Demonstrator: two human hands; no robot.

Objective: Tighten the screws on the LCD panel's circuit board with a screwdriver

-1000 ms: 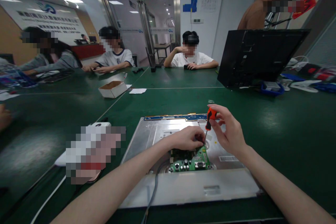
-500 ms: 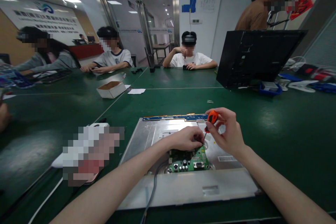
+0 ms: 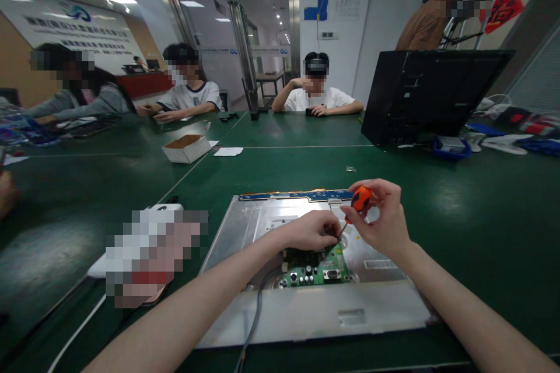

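An orange and black screwdriver (image 3: 361, 199) is pinched in my right hand (image 3: 387, 222), its shaft slanting down to the left. The tip meets the upper right corner of a green circuit board (image 3: 315, 273). Close by that tip, my left hand (image 3: 313, 229) rests over the board with its fingers curled together; whatever they may hold is too small to make out. Beneath the board lies a flat metal display panel (image 3: 301, 316), with a thin blue circuit strip (image 3: 286, 196) along its far edge. A grey cable (image 3: 254, 317) runs from the board's left side over the near edge.
Left of the panel lie blurred-out white and pink items (image 3: 153, 250) with cables. An open white box (image 3: 186, 148) and paper (image 3: 228, 152) are farther back. A black monitor (image 3: 433, 93) and a blue tray (image 3: 451, 148) stand at the right. Several people sit across the green table.
The screwdriver's handle has tilted to the right along with my right hand, while its tip stays at the board's corner. My left hand keeps its place.
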